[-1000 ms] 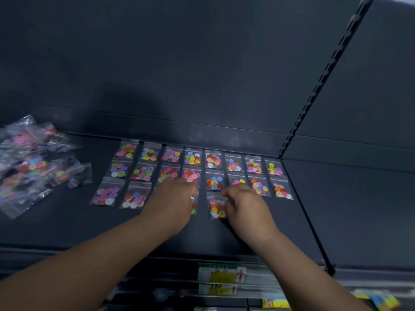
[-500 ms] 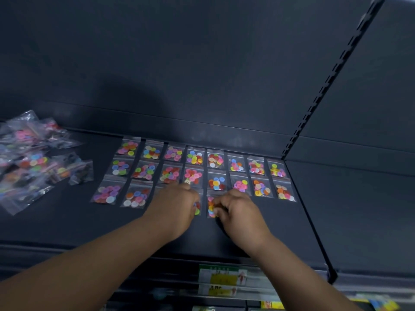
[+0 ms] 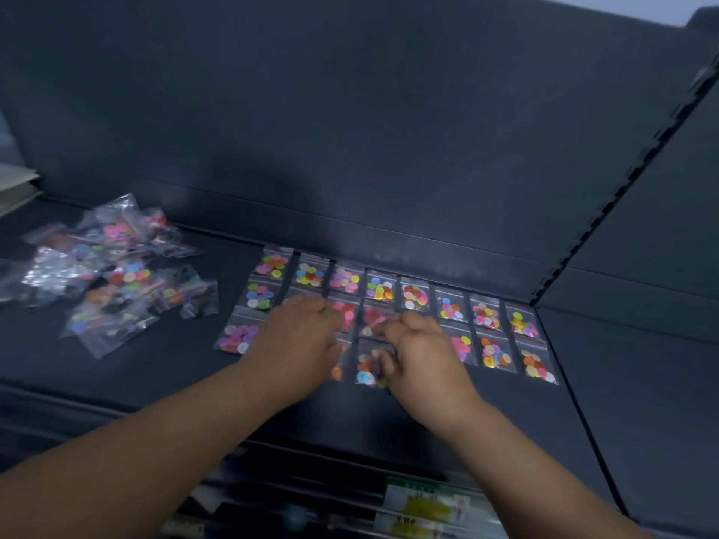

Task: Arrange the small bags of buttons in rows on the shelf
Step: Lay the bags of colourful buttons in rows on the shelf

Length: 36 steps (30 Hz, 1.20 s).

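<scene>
Small clear bags of coloured buttons (image 3: 380, 289) lie in three rows on the dark shelf (image 3: 155, 367), against its back edge. My left hand (image 3: 295, 344) rests palm down over bags in the middle and front rows, fingers relaxed. My right hand (image 3: 422, 355) is just to its right, fingers curled, and its thumb and fingertips pinch the right edge of a front-row bag (image 3: 365, 369) that lies flat between the two hands. Bags under both hands are hidden.
A loose pile of unsorted bags (image 3: 113, 266) lies at the shelf's left. The dark back panel (image 3: 350, 130) rises behind the rows. A slotted upright (image 3: 607, 212) bounds the shelf on the right. Packaged goods (image 3: 428, 503) show on the shelf below.
The front-row bag has come to lie in line below the middle row. My right hand has eased off to its right edge, so more of the bag shows. My left hand stays put.
</scene>
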Each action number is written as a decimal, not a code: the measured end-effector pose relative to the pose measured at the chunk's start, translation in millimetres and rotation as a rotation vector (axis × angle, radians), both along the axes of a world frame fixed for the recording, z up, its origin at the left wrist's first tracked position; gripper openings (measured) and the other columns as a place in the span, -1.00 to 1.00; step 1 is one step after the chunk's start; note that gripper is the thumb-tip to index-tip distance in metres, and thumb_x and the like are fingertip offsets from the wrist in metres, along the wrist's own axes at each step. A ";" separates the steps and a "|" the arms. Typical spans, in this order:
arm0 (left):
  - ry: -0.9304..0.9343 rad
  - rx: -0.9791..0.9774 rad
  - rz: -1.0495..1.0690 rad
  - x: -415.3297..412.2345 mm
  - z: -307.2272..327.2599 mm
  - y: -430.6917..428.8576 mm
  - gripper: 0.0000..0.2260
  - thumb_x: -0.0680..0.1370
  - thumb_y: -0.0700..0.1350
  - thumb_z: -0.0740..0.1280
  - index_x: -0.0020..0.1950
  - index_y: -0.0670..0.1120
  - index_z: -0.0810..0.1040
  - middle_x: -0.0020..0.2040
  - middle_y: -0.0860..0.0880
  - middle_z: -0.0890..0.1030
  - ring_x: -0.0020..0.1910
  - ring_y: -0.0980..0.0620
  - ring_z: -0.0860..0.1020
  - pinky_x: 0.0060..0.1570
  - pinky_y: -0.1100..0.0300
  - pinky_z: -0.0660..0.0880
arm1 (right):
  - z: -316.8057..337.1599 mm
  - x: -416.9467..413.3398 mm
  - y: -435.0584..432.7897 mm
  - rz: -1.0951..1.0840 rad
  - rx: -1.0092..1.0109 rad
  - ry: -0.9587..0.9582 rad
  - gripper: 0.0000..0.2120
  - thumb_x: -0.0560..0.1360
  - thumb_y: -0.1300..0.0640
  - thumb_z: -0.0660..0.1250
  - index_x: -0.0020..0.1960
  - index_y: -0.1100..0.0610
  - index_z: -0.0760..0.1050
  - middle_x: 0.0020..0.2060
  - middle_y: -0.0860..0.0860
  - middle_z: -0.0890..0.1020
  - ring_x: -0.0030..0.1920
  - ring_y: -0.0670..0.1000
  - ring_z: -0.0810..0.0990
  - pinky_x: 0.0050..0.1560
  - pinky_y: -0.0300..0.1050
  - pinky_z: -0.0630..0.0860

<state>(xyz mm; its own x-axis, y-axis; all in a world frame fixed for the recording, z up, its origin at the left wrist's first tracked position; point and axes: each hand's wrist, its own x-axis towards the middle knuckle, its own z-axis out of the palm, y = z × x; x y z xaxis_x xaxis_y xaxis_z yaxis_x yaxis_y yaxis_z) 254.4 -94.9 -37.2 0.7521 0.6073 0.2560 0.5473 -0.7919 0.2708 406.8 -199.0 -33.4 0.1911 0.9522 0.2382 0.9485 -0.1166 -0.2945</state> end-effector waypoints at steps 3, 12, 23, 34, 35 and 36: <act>0.003 0.017 0.102 -34.0 8.4 21.3 -0.73 0.45 0.03 0.26 0.04 -0.08 0.59 0.01 -0.04 0.57 0.05 -0.08 0.48 0.06 0.05 0.45 | 4.6 -21.6 22.6 0.068 -0.001 -0.028 -0.68 0.50 0.09 0.29 0.24 0.08 0.50 0.13 0.03 0.51 0.17 0.11 0.41 0.22 -0.05 0.40; 0.017 0.031 0.287 -135.4 22.2 90.0 -0.74 0.45 0.02 0.32 0.07 -0.06 0.60 -0.01 -0.08 0.59 0.00 -0.15 0.54 0.00 0.04 0.47 | 12.3 -108.1 109.5 0.241 0.021 -0.013 -0.71 0.52 0.10 0.26 0.22 0.10 0.52 0.12 0.03 0.53 0.16 0.10 0.43 0.19 -0.14 0.36; 0.029 -0.036 0.350 -211.9 18.5 184.0 -0.68 0.44 -0.03 0.27 0.10 -0.14 0.61 0.02 -0.16 0.61 0.02 -0.19 0.55 0.01 0.00 0.51 | 5.2 -185.3 207.5 0.245 -0.141 0.036 -0.77 0.52 0.11 0.22 0.13 0.12 0.52 0.10 0.07 0.52 0.12 0.13 0.44 0.15 -0.05 0.43; 0.162 -0.093 0.193 -235.0 -13.2 235.4 -0.72 0.44 0.10 0.21 0.09 0.06 0.52 0.09 0.04 0.52 0.15 -0.02 0.45 0.11 0.09 0.38 | -5.1 -211.9 260.4 0.008 -0.280 0.196 -0.63 0.51 -0.08 0.28 0.25 0.06 0.48 0.15 0.05 0.50 0.21 0.09 0.45 0.21 -0.13 0.39; 0.136 -0.108 0.188 -234.7 -13.0 238.4 -0.75 0.44 0.10 0.22 0.05 0.06 0.53 0.04 0.04 0.54 0.11 -0.02 0.48 0.08 0.08 0.40 | -6.0 -215.1 264.9 -0.009 -0.289 0.193 -0.62 0.48 -0.14 0.30 0.19 0.04 0.51 0.12 0.04 0.50 0.19 0.08 0.45 0.21 -0.08 0.40; 0.104 -0.122 0.180 -235.0 -13.2 241.3 -0.79 0.45 0.09 0.22 0.00 0.06 0.53 -0.02 0.03 0.56 0.05 -0.03 0.50 0.04 0.07 0.42 | -7.0 -218.7 268.8 -0.024 -0.299 0.178 -0.64 0.44 -0.20 0.32 0.10 0.02 0.53 0.09 0.02 0.49 0.17 0.07 0.44 0.19 -0.05 0.39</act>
